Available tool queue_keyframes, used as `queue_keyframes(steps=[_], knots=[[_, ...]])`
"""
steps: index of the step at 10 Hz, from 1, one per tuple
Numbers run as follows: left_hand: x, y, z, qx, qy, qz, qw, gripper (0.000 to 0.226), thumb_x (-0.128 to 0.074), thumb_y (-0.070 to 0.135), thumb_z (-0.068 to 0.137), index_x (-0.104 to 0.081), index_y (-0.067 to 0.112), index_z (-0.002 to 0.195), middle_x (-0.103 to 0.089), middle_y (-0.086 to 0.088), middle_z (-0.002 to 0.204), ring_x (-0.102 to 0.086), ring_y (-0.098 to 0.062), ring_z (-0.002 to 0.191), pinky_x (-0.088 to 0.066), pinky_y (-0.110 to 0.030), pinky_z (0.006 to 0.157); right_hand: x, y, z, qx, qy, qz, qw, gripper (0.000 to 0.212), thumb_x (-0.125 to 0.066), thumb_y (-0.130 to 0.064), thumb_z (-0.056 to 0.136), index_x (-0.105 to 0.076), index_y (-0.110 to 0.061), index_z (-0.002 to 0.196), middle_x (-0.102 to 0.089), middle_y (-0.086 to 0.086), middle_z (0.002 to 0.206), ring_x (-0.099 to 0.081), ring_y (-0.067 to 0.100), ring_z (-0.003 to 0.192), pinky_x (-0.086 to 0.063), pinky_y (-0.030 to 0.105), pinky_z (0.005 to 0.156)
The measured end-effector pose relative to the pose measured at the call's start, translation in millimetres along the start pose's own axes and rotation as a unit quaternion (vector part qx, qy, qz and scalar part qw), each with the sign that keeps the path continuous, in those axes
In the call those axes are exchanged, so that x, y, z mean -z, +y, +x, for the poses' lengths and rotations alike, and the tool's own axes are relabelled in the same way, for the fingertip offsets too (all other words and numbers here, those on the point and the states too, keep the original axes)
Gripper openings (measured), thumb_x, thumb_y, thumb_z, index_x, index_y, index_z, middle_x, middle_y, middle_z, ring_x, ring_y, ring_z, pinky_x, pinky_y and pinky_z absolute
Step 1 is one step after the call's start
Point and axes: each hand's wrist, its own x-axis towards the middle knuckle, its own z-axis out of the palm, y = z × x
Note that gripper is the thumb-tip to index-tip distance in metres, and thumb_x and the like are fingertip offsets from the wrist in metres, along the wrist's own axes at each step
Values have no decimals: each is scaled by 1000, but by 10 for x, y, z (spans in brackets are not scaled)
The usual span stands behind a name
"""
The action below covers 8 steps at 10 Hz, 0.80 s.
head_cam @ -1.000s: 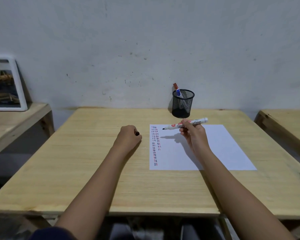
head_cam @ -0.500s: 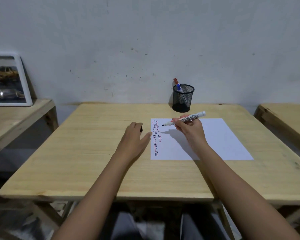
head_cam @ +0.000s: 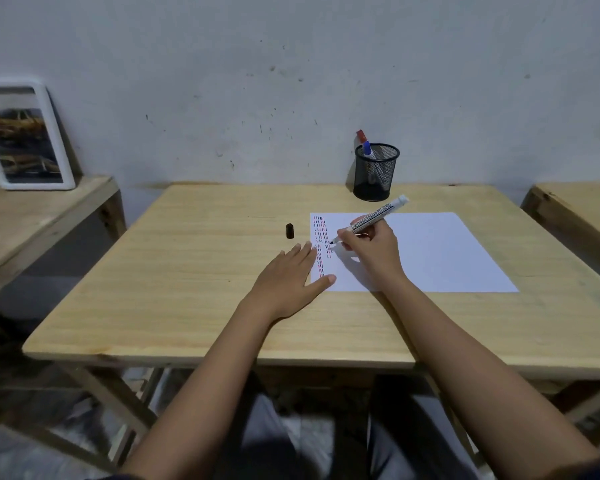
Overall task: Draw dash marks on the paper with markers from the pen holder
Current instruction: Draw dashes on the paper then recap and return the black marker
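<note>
A white sheet of paper (head_cam: 430,252) lies on the wooden table (head_cam: 194,271), with columns of red and dark dash marks (head_cam: 320,244) along its left edge. My right hand (head_cam: 371,252) grips a white board marker (head_cam: 373,218), its black tip touching the paper beside the dashes. My left hand (head_cam: 288,280) lies flat with fingers spread, the thumb and fingertips on the paper's left edge. The marker's black cap (head_cam: 290,231) lies on the table just left of the paper. A black mesh pen holder (head_cam: 376,173) behind the paper holds a red marker (head_cam: 361,136) and a blue marker (head_cam: 368,149).
A white-framed picture (head_cam: 23,138) leans against the wall on a lower wooden bench (head_cam: 32,220) at the left. Another wooden table (head_cam: 582,209) stands at the right. The wall runs directly behind the table. My knees show under the table's near edge.
My left hand let go of the black cap, opened and went flat onto the paper's edge. My right hand lowered the marker tip to the paper. The camera tilted down.
</note>
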Motion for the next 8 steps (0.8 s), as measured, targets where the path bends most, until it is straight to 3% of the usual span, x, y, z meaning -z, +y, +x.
queue_keyframes(steps=[1,2,4,5,7,8], knots=[[-4,0,0,3,-2,-3,1000,72,-29,57,94,-7,19,151,-1,4,161,1,-10,148,0,-30,119,-24,7,5,7,-13,-42,999,21,-67,-15,82,-53,-8,96,-64,8,90,-63,16,75,-52,23,68],[-4,-10,4,6,-3,-7,1000,73,-29,58,93,-8,19,151,-1,5,161,1,-9,148,0,-29,119,-50,28,20,12,-32,-79,996,18,-61,-14,85,-46,-7,93,-56,4,84,-56,16,72,-46,23,63],[-9,-13,7,7,-1,-9,1000,73,-29,58,93,-8,19,151,-2,5,161,1,-8,148,-1,-29,119,-42,51,50,14,-40,-97,994,21,-58,-12,86,-39,-18,79,-52,10,81,-52,21,71,-44,26,60],[-12,-13,8,6,-1,-11,1000,74,-29,59,93,-8,19,151,-2,5,161,1,-9,148,-1,-29,119,-43,55,54,20,-48,-100,994,22,-57,-11,86,-38,-19,79,-51,8,77,-51,18,68,-43,15,53],[-13,-14,9,7,0,-10,1000,74,-29,59,93,-7,19,151,-2,5,161,1,-8,148,-1,-28,119,-42,47,44,27,-56,-97,993,18,-57,-9,87,-40,-14,83,-48,1,73,-50,14,65,-39,7,47],[-12,-13,5,6,-2,-11,1000,74,-29,59,93,-7,19,151,-1,5,161,1,-8,148,-2,-29,120,-35,39,38,28,-64,-104,992,18,-56,-10,87,-39,-13,83,-47,3,74,-48,16,66,-40,11,50]])
